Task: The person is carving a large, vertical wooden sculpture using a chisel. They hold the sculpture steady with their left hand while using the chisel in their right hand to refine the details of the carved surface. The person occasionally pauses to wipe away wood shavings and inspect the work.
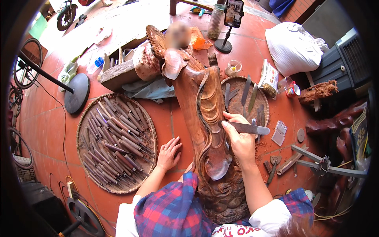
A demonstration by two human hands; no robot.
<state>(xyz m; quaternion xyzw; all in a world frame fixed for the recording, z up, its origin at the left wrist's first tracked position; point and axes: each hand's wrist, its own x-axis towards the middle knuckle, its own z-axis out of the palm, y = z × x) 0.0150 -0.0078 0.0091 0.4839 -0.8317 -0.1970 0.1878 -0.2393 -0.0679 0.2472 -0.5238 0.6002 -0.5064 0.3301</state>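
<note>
Statue, brown, wooden, carved in folds

Red tiled floor spreads across the frame, bleached white by bright light toward the upper left, while a brick wall stands at the upper right.

A white shirt with short, plain sleeves and bold red lettering on its front; red-and-blue checked cloth covers the legs, probably trousers or shorts, though the cropping obscures which. The hands are bare.
</note>
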